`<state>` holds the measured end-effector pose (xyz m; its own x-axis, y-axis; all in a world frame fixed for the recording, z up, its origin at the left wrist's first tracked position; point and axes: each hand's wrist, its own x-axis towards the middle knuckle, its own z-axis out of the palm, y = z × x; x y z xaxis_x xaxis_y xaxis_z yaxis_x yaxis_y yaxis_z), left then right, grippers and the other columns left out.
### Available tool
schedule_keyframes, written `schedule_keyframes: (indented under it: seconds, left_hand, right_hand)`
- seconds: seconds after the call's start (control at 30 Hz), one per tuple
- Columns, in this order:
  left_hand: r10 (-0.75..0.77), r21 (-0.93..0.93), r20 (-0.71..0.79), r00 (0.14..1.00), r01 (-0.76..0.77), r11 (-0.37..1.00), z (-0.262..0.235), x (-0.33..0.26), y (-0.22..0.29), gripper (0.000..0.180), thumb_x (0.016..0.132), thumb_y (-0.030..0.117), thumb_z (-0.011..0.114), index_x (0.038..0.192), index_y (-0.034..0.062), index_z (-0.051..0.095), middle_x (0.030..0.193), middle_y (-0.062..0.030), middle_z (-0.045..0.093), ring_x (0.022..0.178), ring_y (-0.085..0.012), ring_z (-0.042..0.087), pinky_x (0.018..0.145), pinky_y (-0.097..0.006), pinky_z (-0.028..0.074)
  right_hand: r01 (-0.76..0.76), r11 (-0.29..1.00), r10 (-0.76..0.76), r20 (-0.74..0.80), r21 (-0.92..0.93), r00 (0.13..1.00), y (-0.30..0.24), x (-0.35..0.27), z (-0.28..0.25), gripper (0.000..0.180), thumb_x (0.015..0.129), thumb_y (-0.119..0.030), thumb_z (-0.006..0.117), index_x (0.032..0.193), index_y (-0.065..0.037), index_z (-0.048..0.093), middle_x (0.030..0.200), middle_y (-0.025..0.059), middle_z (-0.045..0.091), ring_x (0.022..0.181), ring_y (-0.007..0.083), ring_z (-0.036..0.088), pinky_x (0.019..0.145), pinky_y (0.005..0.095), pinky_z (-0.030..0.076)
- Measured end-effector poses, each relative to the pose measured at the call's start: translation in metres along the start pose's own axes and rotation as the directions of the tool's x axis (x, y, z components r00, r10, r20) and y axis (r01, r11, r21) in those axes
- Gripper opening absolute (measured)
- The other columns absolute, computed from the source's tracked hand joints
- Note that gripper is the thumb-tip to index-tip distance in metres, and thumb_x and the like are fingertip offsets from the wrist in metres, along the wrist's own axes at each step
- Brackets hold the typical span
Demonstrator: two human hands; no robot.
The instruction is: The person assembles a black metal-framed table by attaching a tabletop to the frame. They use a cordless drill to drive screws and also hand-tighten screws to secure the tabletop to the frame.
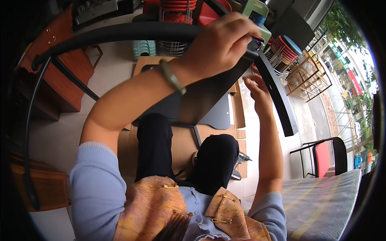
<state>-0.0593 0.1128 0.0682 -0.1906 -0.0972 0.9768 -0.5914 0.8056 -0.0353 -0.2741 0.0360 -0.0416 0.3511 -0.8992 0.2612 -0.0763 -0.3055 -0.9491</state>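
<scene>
Left hand (219, 44) grips a curved, matte black chair frame (120, 31).

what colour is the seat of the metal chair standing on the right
Red, on a black metal frame; the red-seated metal chair shows only in the head view, at right.

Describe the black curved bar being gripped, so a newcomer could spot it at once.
Start at the flat brown cardboard on the floor beneath the seated person's knees, then look up. The long black curved bar arcs across the top of the view, gripped by the left hand; the right hand is open beside it. Unlike the nearby flat black panel, it is rounded and bowed.
</scene>
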Motion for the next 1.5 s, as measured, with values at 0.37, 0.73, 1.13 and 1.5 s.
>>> schedule_keyframes:
  seconds: [0.37, 0.73, 1.13, 1.5]
  left_hand:
    - [-0.733, -0.436, -0.007, 0.680, 0.657, 0.615, -0.025, -0.103, -0.018, 0.033, 0.084, 0.030, 0.069, 0.097, 0.0012, 0.060, 0.080, -0.0046, 0.060, 0.074, -0.0126, 0.059, 0.071, -0.026, 0.046]
    - [-0.705, -0.490, -0.050, 0.708, 0.597, 0.635, -0.001, -0.105, -0.033, 0.020, 0.084, 0.021, 0.068, 0.092, 0.0035, 0.063, 0.065, -0.0027, 0.059, 0.055, -0.0091, 0.054, 0.052, -0.023, 0.042]
    - [-0.701, -0.517, -0.097, 0.707, 0.566, 0.642, -0.005, -0.101, -0.031, 0.015, 0.085, 0.019, 0.066, 0.087, 0.0049, 0.063, 0.060, -0.0014, 0.055, 0.051, -0.0090, 0.050, 0.048, -0.024, 0.038]
    - [-0.706, -0.516, -0.115, 0.699, 0.566, 0.643, -0.003, -0.102, -0.031, 0.014, 0.086, 0.018, 0.066, 0.093, 0.0056, 0.066, 0.062, 0.0026, 0.056, 0.054, -0.0037, 0.047, 0.051, -0.020, 0.035]
  right_hand:
    - [0.092, 0.874, -0.139, -0.065, -0.477, 0.988, -0.108, -0.026, -0.118, 0.047, 0.087, 0.000, 0.040, 0.134, -0.003, 0.043, 0.096, 0.0058, 0.064, 0.064, 0.0062, 0.044, 0.062, 0.0199, 0.039]
    - [0.744, -0.038, -0.240, 0.729, -0.667, 0.641, -0.218, 0.031, 0.064, 0.019, 0.079, -0.003, 0.064, 0.098, -0.007, 0.066, 0.081, 0.0087, 0.060, 0.077, 0.0220, 0.061, 0.062, 0.0335, 0.048]
    - [0.823, -0.273, -0.111, 0.866, -0.499, 0.488, -0.212, 0.055, 0.106, 0.023, 0.065, 0.004, 0.063, 0.085, -0.007, 0.066, 0.083, 0.0074, 0.064, 0.086, 0.0246, 0.062, 0.072, 0.0369, 0.052]
    - [0.777, 0.092, -0.086, 0.773, -0.623, 0.629, -0.212, 0.049, 0.102, 0.022, 0.077, -0.001, 0.067, 0.098, -0.005, 0.064, 0.084, 0.0092, 0.062, 0.076, 0.0201, 0.064, 0.066, 0.0322, 0.054]
